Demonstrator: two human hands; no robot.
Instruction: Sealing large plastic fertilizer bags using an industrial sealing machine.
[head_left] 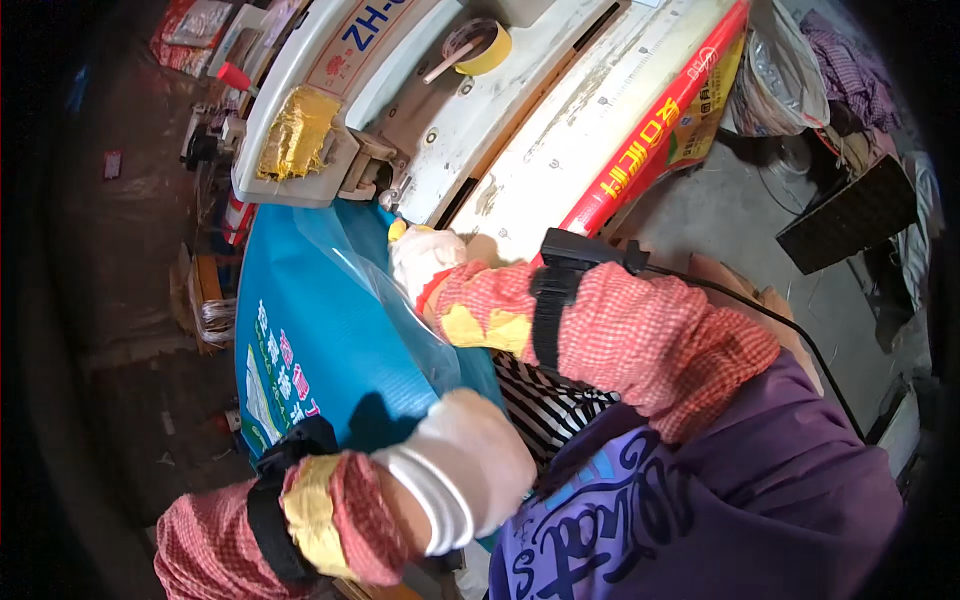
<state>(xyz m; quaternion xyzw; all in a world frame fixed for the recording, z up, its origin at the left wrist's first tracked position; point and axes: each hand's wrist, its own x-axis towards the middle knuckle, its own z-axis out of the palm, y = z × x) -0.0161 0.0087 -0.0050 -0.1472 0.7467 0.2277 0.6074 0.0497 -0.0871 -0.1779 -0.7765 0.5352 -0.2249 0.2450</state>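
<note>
A large blue woven bag (330, 330) with a clear plastic liner (370, 275) hangs in front of a sewing machine (305, 150). My right hand (425, 258), in a white glove with a yellow fingertip, is closed at the bag's upper edge, close by the machine's needle area (395, 193). Lower down, my left hand (475, 465), in a white glove, is bent into a rounded fist against the bag's near edge. Its fingers curl out of sight underneath. Red checked sleeves with black straps cover both forearms.
A tape roll (487, 48) lies on the machine bed. A red and yellow printed sheet (650, 150) runs along the worktable's near edge. A black cable (770, 305) trails from my right wrist. At the right stand a dark box (850, 215) and a white sack (785, 75).
</note>
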